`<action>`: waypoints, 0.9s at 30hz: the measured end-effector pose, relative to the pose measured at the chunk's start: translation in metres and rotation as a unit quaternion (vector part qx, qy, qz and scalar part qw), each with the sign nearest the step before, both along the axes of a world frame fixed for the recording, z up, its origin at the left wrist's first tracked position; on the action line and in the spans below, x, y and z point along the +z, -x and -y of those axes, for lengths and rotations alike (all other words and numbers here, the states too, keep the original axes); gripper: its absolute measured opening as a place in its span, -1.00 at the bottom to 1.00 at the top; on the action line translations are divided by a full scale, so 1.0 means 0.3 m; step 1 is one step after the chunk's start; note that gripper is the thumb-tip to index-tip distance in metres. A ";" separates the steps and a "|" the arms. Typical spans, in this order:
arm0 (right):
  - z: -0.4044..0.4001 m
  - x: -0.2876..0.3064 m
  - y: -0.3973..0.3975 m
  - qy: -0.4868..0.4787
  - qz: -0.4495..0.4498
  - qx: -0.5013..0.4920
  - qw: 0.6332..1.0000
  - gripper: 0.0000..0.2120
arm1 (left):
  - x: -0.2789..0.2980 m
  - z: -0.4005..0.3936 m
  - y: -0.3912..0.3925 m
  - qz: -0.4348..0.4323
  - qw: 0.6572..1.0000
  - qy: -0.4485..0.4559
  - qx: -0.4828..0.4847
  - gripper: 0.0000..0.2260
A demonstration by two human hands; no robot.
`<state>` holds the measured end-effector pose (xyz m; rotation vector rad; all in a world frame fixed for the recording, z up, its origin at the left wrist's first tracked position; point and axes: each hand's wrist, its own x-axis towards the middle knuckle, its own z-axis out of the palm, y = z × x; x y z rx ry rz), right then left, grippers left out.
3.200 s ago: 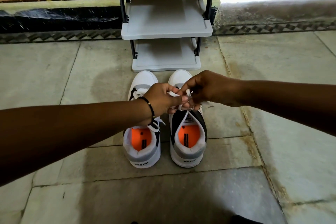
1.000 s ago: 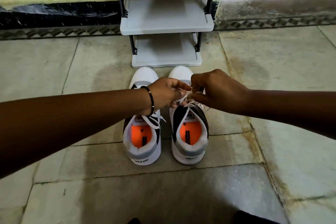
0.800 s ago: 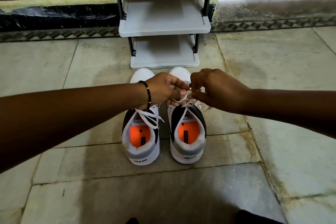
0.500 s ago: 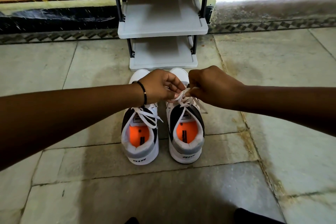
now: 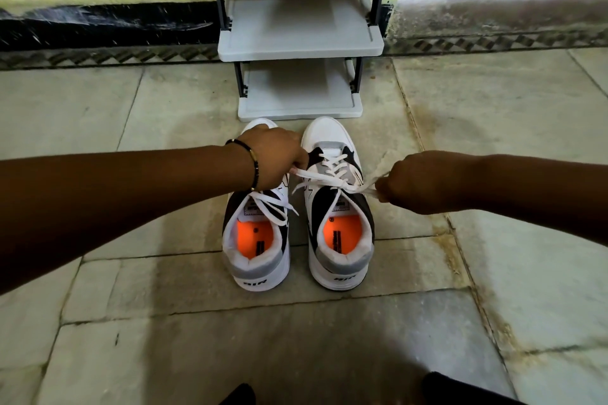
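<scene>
Two white, grey and black sneakers with orange insoles stand side by side on the floor, toes pointing away. Over the left sneaker [image 5: 256, 250] my left hand [image 5: 274, 156] pinches one end of the right sneaker's white lace [image 5: 324, 178]. To the right of the right sneaker [image 5: 340, 240], my right hand [image 5: 416, 182] grips the other lace end. The lace runs taut across the right sneaker's tongue between the two hands. The left sneaker's lace lies in a tied bow.
A grey shoe rack [image 5: 301, 49] with black posts and two visible shelves stands against the wall just beyond the toes. Stone floor tiles [image 5: 493, 115] spread to both sides. Dark shapes, perhaps my feet [image 5: 454, 391], show at the bottom edge.
My hands were close together over the right sneaker's laces. They have now moved apart, left and right, and the lace is stretched tight between them.
</scene>
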<state>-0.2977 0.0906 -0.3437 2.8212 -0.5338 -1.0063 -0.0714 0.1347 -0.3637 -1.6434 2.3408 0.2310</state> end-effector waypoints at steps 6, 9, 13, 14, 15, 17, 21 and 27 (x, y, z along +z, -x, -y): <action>-0.006 -0.025 0.015 -0.060 0.011 -0.043 0.997 -0.72 | 0.012 -0.009 -0.037 0.004 1.000 -0.004 0.000 -0.81; 0.010 -0.026 0.031 -0.167 0.036 -0.133 0.976 -0.77 | 0.029 -0.028 -0.039 -0.095 0.993 -0.043 0.048 -0.82; 0.037 -0.035 0.107 -0.389 0.214 -0.421 0.791 -0.72 | 0.025 -0.099 -0.108 -0.255 0.957 0.018 0.135 -0.78; 0.035 -0.041 0.118 -0.408 0.242 -0.453 0.755 -0.73 | 0.008 -0.129 -0.132 -0.270 0.946 0.026 0.178 -0.69; 0.026 -0.046 0.119 -0.424 0.252 -0.476 0.729 -0.66 | -0.008 -0.162 -0.151 -0.283 0.930 0.022 0.232 -0.58; -0.001 -0.075 0.101 -0.428 0.230 -0.500 0.717 -0.37 | -0.055 -0.226 -0.166 -0.331 0.875 -0.012 0.353 -0.37; -0.091 -0.171 0.010 -0.408 0.277 -0.540 0.682 -0.42 | -0.163 -0.325 -0.129 -0.464 0.758 -0.120 0.443 -0.12; -0.148 -0.258 -0.078 -0.360 0.386 -0.594 0.607 -0.60 | -0.303 -0.361 -0.109 -0.526 0.735 -0.110 0.415 -0.27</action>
